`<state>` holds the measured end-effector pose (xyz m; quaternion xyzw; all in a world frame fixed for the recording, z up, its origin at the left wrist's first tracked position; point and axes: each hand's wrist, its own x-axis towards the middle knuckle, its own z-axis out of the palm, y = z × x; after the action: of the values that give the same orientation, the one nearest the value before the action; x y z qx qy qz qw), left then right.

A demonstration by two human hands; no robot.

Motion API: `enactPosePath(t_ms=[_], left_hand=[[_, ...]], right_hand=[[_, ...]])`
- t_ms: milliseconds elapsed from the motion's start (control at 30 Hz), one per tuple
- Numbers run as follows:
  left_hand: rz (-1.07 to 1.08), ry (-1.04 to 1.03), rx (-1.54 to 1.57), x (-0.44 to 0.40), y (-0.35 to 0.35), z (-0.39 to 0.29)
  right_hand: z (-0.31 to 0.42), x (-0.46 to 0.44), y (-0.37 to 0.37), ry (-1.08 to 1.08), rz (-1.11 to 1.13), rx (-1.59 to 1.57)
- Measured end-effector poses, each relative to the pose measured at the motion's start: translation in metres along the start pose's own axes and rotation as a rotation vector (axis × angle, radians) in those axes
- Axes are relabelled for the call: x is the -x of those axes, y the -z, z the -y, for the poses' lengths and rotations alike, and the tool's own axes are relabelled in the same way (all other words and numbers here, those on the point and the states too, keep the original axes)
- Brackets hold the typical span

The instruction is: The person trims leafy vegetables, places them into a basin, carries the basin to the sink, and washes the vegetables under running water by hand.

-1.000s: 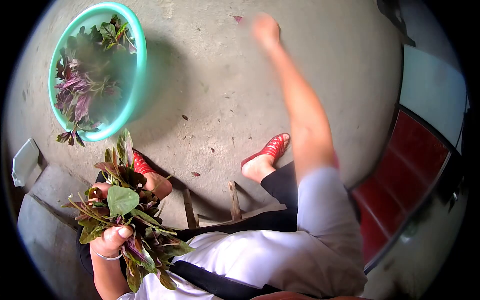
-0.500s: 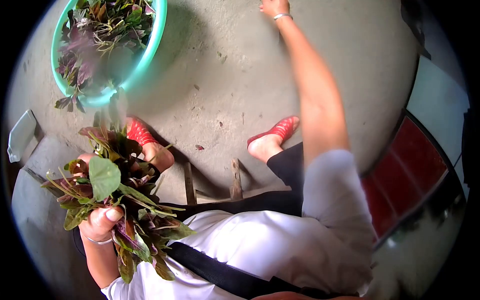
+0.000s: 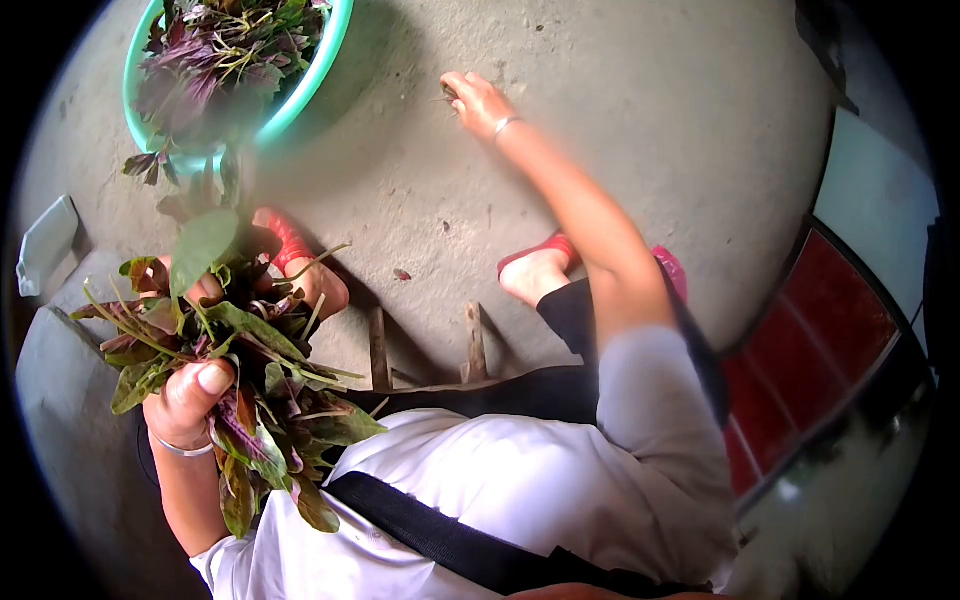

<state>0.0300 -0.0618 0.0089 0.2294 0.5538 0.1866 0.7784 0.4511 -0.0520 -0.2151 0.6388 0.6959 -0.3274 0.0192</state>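
Note:
My left hand [image 3: 188, 398] is closed round a thick bunch of leafy greens [image 3: 265, 400], purple and green with thin stems. A broad green leaf stands up at its top, and most of my fingers are hidden by the foliage. Out over the concrete floor, my right hand [image 3: 482, 104] has its fingers curled together at some small dark leaf scraps [image 3: 448, 92]. A turquoise basin [image 3: 322, 75], heaped with loose purple-green leaves [image 3: 225, 60], stands at the upper left; a few leaves hang over its near rim.
My feet in red sandals [image 3: 287, 240] are planted apart on the floor. Wooden stool legs [image 3: 473, 340] show between them. A dark red panelled piece of furniture [image 3: 810, 350] is at the right, and a pale white object [image 3: 47, 245] lies at the far left.
My right hand has come down and left from the top edge to the leaf scraps on the floor. My left hand keeps hold of the bunch; the view has shifted slightly.

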Motion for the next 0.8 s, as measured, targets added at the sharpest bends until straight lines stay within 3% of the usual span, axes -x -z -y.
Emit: enactPosePath(t_ms=[233,533,700,800], left_hand=[[-0.048,0.075,-0.035,0.019,0.025,0.018],[-0.075,0.083,-0.026,0.030,0.038,0.033],[-0.083,0.054,-0.020,0.046,0.051,0.048],[-0.100,0.044,-0.043,0.054,0.063,0.056]], right_hand=[[-0.014,-0.019,-0.006,0.007,0.055,0.131],[0.035,0.014,-0.055,-0.070,0.023,-0.204],[0.067,0.018,-0.090,-0.242,0.033,-0.059],[0.071,0.017,-0.094,-0.207,0.005,0.037]])
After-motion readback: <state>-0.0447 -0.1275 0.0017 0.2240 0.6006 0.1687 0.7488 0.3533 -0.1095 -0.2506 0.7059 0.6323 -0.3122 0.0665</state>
